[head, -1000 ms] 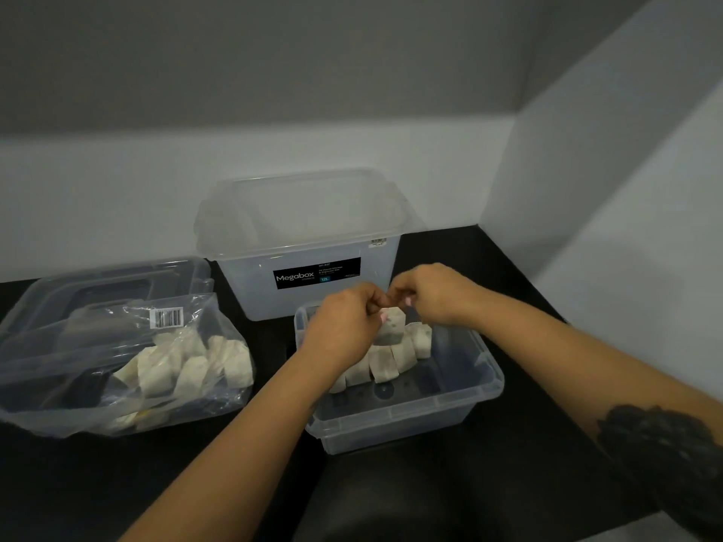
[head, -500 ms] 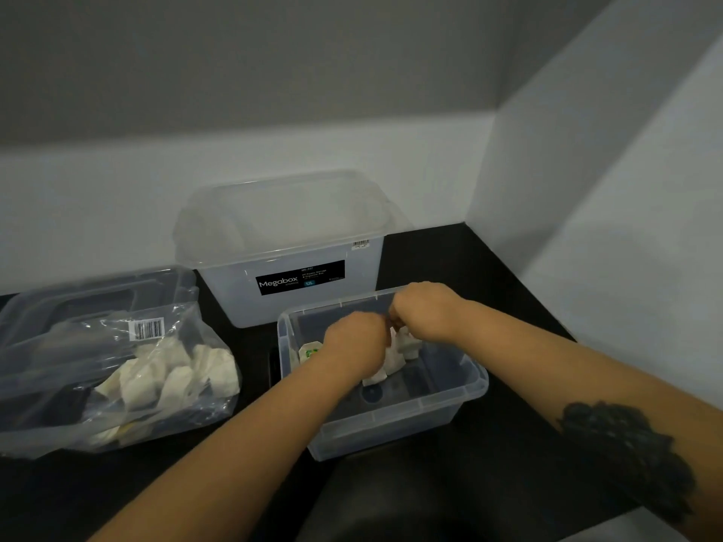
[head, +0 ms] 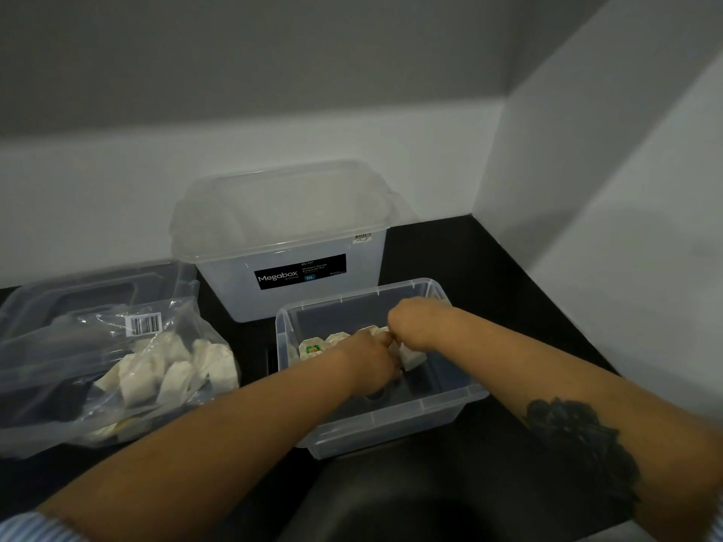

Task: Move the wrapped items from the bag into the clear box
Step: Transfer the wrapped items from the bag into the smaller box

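Two bare forearms reach in from the near edge; dark tattoo [head: 579,444] on the right one. Black worktop [head: 489,275]. Small clear box [head: 395,418], open, sits centre. Both hands are down inside it, touching each other. Left hand [head: 369,359] curled, fingers hidden below the knuckles; grip cannot be told. Right hand [head: 414,322] fingers closed on a wrapped item [head: 410,357] standing in a row. Row of wrapped items [head: 324,344] along the box's left-rear: about four visible, the rest hidden by the hands. Left of the box, one clear bag [head: 51,393], barcode sticker on top, holding roughly six more pale packets [head: 176,369], exact count unclear. Behind, one large lidded tub [head: 281,228] labelled Megabox, against the wall.
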### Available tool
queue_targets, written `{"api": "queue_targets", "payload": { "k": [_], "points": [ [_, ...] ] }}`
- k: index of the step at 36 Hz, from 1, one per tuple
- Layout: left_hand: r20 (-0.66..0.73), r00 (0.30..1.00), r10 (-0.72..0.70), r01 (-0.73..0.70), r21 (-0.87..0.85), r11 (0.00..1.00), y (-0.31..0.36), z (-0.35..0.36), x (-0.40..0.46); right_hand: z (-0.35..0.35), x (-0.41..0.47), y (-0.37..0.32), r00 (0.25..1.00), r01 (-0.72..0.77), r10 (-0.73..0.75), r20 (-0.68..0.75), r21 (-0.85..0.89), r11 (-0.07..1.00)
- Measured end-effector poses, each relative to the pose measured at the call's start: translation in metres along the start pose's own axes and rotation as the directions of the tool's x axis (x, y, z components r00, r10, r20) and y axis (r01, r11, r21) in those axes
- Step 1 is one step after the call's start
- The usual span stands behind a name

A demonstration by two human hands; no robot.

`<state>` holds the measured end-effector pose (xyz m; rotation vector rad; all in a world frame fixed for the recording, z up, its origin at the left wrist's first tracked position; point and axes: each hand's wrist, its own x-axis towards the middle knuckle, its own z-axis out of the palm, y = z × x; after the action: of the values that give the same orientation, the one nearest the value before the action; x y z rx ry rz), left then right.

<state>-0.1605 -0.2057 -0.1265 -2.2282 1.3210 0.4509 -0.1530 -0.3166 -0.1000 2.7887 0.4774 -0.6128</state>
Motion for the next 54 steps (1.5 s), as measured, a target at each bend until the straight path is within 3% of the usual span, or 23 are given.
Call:
{"api": "queue_targets", "payload": {
  "k": [4, 8, 12, 15, 21, 31, 38, 42, 47, 50, 54],
  "points": [
    [-0.018, 1.0, 0.014, -0.013, 0.066, 0.998, -0.001, 0.002, -0.001, 0.0, 0.0, 0.0, 1.0, 0.004, -0.004, 0.008, -0.025, 1.0],
    [-0.021, 1.0, -0.002, 0.002, 0.027, 1.0, -0.002, 0.005, -0.001, 0.0, 0.0, 0.0, 1.0, -0.007, 0.008, 0.022, -0.02, 1.0],
    [-0.091, 0.993, 0.069, -0.064, 0.056, 0.996, -0.004, 0.011, 0.005, 0.002, 0.003, -0.002, 1.0, -0.023, 0.023, 0.021, -0.03, 0.999],
    [-0.112, 0.991, 0.075, -0.078, -0.02, 0.997, -0.005, 0.015, 0.013, 0.004, 0.006, -0.003, 0.999, -0.028, 0.029, 0.017, -0.036, 0.999],
    [-0.165, 0.972, 0.167, -0.162, 0.045, 0.986, -0.007, 0.022, 0.025, 0.006, 0.011, -0.003, 1.0, -0.021, 0.022, 0.008, -0.062, 0.998],
    [-0.167, 0.981, 0.1, -0.11, -0.048, 0.993, -0.012, 0.036, 0.04, -0.002, 0.006, -0.003, 1.0, -0.004, 0.005, 0.005, -0.057, 0.998],
    [-0.187, 0.974, 0.125, -0.122, 0.031, 0.992, -0.02, 0.035, 0.039, -0.021, 0.003, 0.0, 0.996, -0.049, 0.055, 0.076, -0.077, 0.996],
    [-0.173, 0.983, 0.055, -0.07, -0.082, 0.994, -0.021, 0.037, 0.043, -0.025, -0.008, 0.005, 0.995, -0.025, 0.024, -0.097, -0.018, 1.0],
    [-0.166, 0.986, 0.022, -0.048, -0.155, 0.987, -0.013, 0.025, 0.04, -0.024, -0.014, 0.013, 0.982, -0.042, 0.046, -0.185, 0.025, 0.999],
    [-0.258, 0.965, 0.041, -0.088, -0.172, 0.981, -0.009, 0.01, 0.028, -0.026, -0.018, 0.016, 0.962, -0.047, 0.061, -0.267, 0.06, 0.997],
    [-0.378, 0.92, -0.105, -0.025, -0.325, 0.945, -0.018, -0.005, -0.002, -0.036, -0.025, 0.013, 0.899, -0.046, 0.098, -0.427, 0.132, 0.99]
  ]
}}
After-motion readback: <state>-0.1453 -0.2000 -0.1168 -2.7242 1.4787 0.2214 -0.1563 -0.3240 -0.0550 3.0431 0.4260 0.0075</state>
